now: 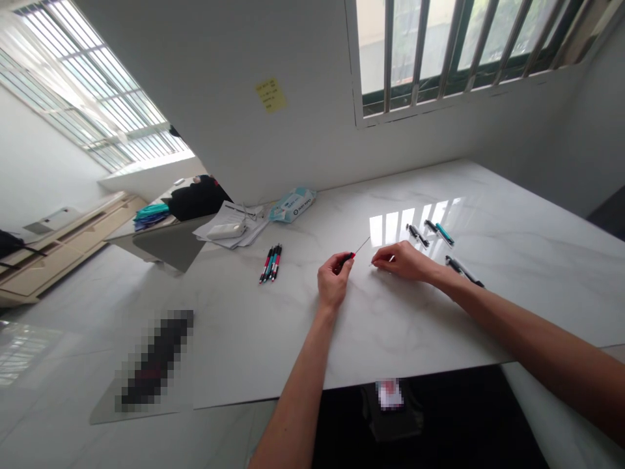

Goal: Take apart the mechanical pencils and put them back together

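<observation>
Left hand (334,281): fingers (340,263) curled tight around a short black-and-red pen piece (346,259), with a hair-thin rod (362,246) running up and away from its red end. Right hand (401,262): fingertips (381,258) pinched narrow on a thin pale sliver (370,264) (too fine to say what it is). The two hands sit just apart, both low over the white marble-patterned tabletop (273,339).

Beside the left hand, a tight bundle of red-and-teal pens (271,264). Right of the right hand, dark pens with teal parts (442,233) lying in small groups. Farther along the back edge, a pack of wipes (291,204) and loose papers (232,225) under a white device (225,230).
</observation>
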`<state>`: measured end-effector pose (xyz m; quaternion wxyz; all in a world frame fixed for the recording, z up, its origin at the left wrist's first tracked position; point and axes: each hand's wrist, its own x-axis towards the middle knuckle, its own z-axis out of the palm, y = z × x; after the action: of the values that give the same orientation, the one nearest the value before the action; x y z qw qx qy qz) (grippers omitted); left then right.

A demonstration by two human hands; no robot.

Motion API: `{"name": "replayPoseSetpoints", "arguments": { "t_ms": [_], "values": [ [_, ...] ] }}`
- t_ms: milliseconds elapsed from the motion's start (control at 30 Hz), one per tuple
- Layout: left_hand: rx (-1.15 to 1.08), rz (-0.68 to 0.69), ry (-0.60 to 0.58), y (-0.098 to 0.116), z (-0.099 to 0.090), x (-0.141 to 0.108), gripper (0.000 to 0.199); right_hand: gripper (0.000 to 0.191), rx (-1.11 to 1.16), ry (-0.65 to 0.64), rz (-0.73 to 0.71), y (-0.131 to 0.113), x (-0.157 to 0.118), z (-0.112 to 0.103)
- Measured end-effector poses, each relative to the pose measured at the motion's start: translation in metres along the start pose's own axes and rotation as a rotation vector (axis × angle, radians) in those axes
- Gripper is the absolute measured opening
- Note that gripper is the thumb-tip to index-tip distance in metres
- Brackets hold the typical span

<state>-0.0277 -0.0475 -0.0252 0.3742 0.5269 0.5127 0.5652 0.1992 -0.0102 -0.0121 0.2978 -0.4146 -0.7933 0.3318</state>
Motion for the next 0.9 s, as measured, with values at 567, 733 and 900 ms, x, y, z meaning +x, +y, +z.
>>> {"name": "replayPoseSetpoints", "arguments": {
  "t_ms": [567,733,900],
  "values": [
    [0.153,0.004,-0.053,0.008,0.0,-0.004,0.016,0.013,0.123,0.211,-0.024,0.006,0.006,-0.021],
    [0.184,-0.003,-0.057,0.008,0.0,-0.005,0.016,0.013,0.116,0.205,-0.02,0.009,0.006,-0.019],
    [0.163,-0.007,-0.054,0.01,0.0,-0.006,0.017,0.014,0.111,0.209,-0.01,0.01,0.006,-0.021]
  ]
}}
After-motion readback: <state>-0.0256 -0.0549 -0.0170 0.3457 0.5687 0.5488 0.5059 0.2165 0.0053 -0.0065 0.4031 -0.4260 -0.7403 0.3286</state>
